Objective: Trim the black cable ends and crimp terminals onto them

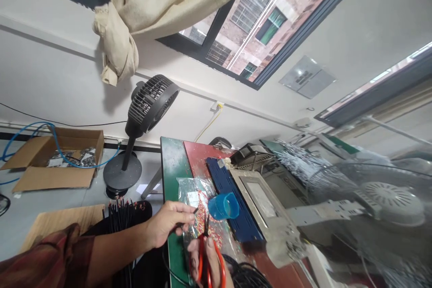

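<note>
My left hand (173,221) is closed in a pinch on a thin black cable (196,210), whose tip pokes out past the fingertips. Orange-handled scissors (207,225) are held in my right hand (212,258), blades pointing up and away from me, close to the cable. I cannot tell whether the blades touch it. Beneath both hands lies a clear plastic bag (184,186) with many tiny coloured bits (213,234) on it or in it. A blue plastic cup (223,206) rests tilted just beyond the scissors.
The green and red table (172,162) carries a dark blue tray (243,229) and a beige machine (259,198). Black cables (248,274) are coiled near my right hand; more black cables (119,216) lie across my lap. A floor fan (148,103) and cardboard box (57,177) stand left.
</note>
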### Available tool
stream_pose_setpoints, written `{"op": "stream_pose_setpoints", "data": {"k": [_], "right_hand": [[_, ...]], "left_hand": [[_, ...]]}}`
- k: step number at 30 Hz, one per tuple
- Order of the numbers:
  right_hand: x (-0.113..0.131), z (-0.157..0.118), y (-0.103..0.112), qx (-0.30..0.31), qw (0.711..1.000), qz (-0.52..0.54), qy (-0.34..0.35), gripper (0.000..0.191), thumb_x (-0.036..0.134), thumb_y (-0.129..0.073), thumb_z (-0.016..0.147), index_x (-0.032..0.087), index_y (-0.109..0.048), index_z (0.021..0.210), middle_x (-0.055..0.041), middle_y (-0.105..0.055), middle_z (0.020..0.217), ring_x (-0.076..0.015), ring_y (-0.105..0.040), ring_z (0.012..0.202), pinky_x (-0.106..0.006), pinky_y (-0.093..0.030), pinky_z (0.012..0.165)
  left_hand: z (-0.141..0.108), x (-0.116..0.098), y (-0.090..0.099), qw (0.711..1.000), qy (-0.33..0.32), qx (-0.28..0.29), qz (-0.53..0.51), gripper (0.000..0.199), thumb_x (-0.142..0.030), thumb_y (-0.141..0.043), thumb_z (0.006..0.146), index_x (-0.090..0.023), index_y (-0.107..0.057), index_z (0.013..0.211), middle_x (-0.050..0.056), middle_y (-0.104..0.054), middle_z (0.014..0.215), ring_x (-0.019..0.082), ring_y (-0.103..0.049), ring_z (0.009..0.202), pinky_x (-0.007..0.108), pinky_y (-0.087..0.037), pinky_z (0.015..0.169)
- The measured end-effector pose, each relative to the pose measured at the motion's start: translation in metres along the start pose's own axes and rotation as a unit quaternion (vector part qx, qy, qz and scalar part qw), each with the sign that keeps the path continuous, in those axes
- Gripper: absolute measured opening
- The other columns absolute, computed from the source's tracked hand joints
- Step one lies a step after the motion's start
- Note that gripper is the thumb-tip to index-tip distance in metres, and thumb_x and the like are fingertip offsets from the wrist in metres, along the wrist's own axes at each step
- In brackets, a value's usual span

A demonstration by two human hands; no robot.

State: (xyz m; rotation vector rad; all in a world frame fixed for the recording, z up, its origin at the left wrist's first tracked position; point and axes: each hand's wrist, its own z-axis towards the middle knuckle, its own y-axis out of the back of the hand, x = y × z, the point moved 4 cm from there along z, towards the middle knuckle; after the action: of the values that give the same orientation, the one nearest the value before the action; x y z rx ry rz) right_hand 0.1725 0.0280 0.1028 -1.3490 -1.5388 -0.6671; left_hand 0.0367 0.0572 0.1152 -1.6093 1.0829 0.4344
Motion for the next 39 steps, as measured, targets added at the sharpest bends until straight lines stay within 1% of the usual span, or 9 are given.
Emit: {"op": "stream_pose_setpoints", "data": {"k": [5,9,18,28,32,34,36,38,39], "right_hand": [[0.0,-0.005,-0.006,0.017,0.999,0.033,-0.011,0.061,0.072,-0.052,0.068,0.012,-0.063,0.07,0.0023,-0.047,0.045,-0.0045,-0.039,0.034,-0.017,-0.021,0.034],[-0.002,-0.003,-0.005,0.029,0.999,0.018,-0.012,0.061,0.072,-0.049,0.071,0.012,-0.062,0.07,0.0023,-0.047,0.045,-0.0049,-0.039,0.034,-0.017,-0.023,0.035],[-0.004,0.001,-0.002,0.08,0.996,0.004,-0.035,0.064,0.074,-0.048,0.068,0.012,-0.061,0.073,0.0017,-0.05,0.047,-0.0056,-0.041,0.035,-0.017,-0.023,0.034],[-0.009,0.002,0.0,0.084,0.996,-0.004,-0.013,0.061,0.071,-0.046,0.073,0.012,-0.062,0.074,0.0014,-0.05,0.046,-0.0053,-0.04,0.035,-0.017,-0.024,0.034],[-0.015,0.007,0.003,0.097,0.994,0.01,-0.05,0.063,0.075,-0.049,0.067,0.013,-0.061,0.073,0.0014,-0.05,0.044,-0.0068,-0.042,0.034,-0.018,-0.026,0.033],[-0.014,0.01,0.008,0.063,0.996,0.019,-0.054,0.065,0.077,-0.049,0.064,0.014,-0.061,0.072,0.0021,-0.049,0.043,-0.0077,-0.041,0.032,-0.019,-0.025,0.031],[-0.009,0.009,0.017,-0.01,1.0,0.008,-0.025,0.065,0.077,-0.046,0.066,0.014,-0.062,0.072,0.0025,-0.047,0.043,-0.0083,-0.04,0.033,-0.02,-0.026,0.032],[-0.002,0.006,0.025,-0.085,0.994,-0.069,0.016,0.063,0.075,-0.045,0.069,0.015,-0.063,0.071,0.0014,-0.048,0.044,-0.0105,-0.043,0.037,-0.022,-0.031,0.036],[0.001,0.003,0.029,-0.123,0.981,-0.14,0.047,0.059,0.073,-0.048,0.069,0.016,-0.064,0.071,-0.0004,-0.052,0.048,-0.0126,-0.047,0.042,-0.024,-0.035,0.04]], "left_hand": [[-0.002,0.001,0.0,0.999,0.045,-0.007,-0.016,0.05,-0.032,-0.074,0.052,-0.007,-0.063,0.092,0.002,-0.057,0.066,0.006,-0.043,0.05,0.02,-0.016,0.043],[-0.001,0.003,0.0,0.998,0.053,0.002,-0.016,0.043,-0.032,-0.073,0.053,-0.009,-0.063,0.088,0.003,-0.058,0.067,0.005,-0.04,0.048,0.02,-0.012,0.043],[0.0,0.004,0.001,0.999,0.042,0.018,-0.016,0.034,-0.034,-0.072,0.056,-0.011,-0.066,0.081,0.002,-0.057,0.063,0.005,-0.038,0.047,0.022,-0.009,0.044],[0.001,0.003,0.003,0.999,0.015,0.044,0.012,0.044,-0.035,-0.073,0.057,-0.006,-0.065,0.09,0.003,-0.056,0.068,0.001,-0.034,0.046,0.02,-0.008,0.043],[0.001,0.004,0.003,0.998,0.012,0.054,0.017,0.042,-0.033,-0.071,0.059,-0.005,-0.065,0.09,0.003,-0.056,0.067,0.001,-0.031,0.045,0.021,-0.007,0.044],[0.0,0.004,0.003,0.998,0.014,0.064,0.012,0.041,-0.031,-0.07,0.06,-0.005,-0.064,0.091,0.002,-0.055,0.067,0.0,-0.029,0.044,0.021,-0.006,0.044],[-0.001,0.004,0.002,0.997,0.021,0.07,0.01,0.038,-0.03,-0.07,0.061,-0.006,-0.064,0.09,0.002,-0.055,0.066,-0.001,-0.027,0.043,0.021,-0.005,0.044],[-0.002,0.003,0.003,0.997,0.032,0.068,0.011,0.034,-0.03,-0.07,0.061,-0.007,-0.064,0.085,0.0,-0.054,0.064,-0.001,-0.024,0.042,0.021,-0.004,0.044],[-0.002,0.003,0.003,0.997,0.039,0.065,0.011,0.033,-0.03,-0.069,0.061,-0.007,-0.064,0.084,0.0,-0.052,0.063,-0.001,-0.023,0.042,0.022,-0.003,0.045]]}}
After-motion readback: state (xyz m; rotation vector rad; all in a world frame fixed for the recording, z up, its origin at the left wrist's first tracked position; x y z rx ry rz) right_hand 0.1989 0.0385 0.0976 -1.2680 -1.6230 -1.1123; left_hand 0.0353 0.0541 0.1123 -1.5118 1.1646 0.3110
